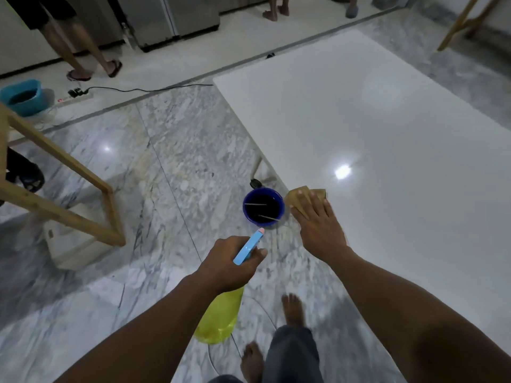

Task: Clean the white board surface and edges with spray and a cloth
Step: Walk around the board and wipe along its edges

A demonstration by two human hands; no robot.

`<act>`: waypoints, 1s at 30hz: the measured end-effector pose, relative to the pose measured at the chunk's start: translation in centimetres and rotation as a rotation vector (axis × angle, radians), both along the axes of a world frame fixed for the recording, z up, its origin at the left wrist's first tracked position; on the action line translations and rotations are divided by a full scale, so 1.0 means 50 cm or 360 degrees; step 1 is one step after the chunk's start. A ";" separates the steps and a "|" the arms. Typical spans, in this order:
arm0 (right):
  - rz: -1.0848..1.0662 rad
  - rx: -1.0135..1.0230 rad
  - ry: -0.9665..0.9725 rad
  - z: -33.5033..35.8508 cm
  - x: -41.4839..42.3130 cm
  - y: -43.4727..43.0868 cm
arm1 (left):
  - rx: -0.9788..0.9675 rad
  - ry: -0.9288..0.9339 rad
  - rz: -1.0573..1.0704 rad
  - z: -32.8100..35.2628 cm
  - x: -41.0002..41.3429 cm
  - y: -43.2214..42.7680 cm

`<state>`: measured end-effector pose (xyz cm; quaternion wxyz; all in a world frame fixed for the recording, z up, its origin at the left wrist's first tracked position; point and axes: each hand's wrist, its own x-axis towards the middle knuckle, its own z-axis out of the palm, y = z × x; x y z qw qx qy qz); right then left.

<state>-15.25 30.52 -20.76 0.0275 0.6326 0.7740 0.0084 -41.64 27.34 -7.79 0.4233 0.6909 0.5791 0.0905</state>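
Cloth [300, 196] lies under flat right hand [318, 228] on board [387, 134] edge; left hand [229, 266] grips sprayer [218, 319].

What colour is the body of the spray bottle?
The spray bottle body is yellow, its trigger head light blue; head view.

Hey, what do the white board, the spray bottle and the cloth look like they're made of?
White board: glossy, likely laminate or a coated panel; it reflects a bright light spot. Spray bottle: translucent yellow plastic body, opaque blue plastic head. Cloth: soft tan fabric, matte, folded flat.

Tan cloth [297, 199] on glossy white board [387, 120]
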 end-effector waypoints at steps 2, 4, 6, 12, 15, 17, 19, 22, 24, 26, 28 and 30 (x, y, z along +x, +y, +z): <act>-0.0023 -0.0007 -0.0024 0.000 0.022 -0.080 | -0.0039 -0.0006 -0.0041 0.005 0.015 -0.055; -0.0047 -0.0011 -0.0028 0.001 0.043 -0.157 | -0.0052 -0.0003 -0.0080 0.008 0.027 -0.102; -0.0055 -0.0010 -0.0045 0.004 0.064 -0.234 | -0.0026 -0.0004 -0.0110 0.013 0.040 -0.149; -0.0080 -0.0037 -0.0073 0.011 0.126 -0.430 | -0.0006 0.0004 -0.0121 0.008 0.084 -0.288; -0.0089 -0.0042 -0.0101 0.011 0.159 -0.541 | 0.0010 0.0014 -0.0143 0.002 0.122 -0.386; -0.0088 -0.0021 -0.0099 0.013 0.185 -0.629 | 0.0015 0.0018 -0.0158 -0.002 0.156 -0.464; -0.0073 0.0002 -0.0103 0.014 0.221 -0.740 | 0.0027 0.0010 -0.0206 -0.002 0.203 -0.560; -0.0070 0.0014 -0.0108 0.015 0.277 -0.913 | -0.0029 -0.0009 -0.0276 -0.003 0.274 -0.702; -0.0075 0.0014 -0.0113 0.014 0.313 -1.026 | -0.0084 -0.0071 -0.0315 0.000 0.324 -0.793; -0.0077 0.0018 -0.0119 0.015 0.338 -1.114 | -0.0110 -0.0105 -0.0364 0.000 0.365 -0.865; -0.0100 0.0009 -0.0117 0.018 0.362 -1.192 | -0.0131 -0.0147 -0.0415 0.005 0.404 -0.931; -0.0113 -0.0017 -0.0091 0.024 0.378 -1.251 | -0.0104 -0.0160 -0.0467 0.010 0.429 -0.977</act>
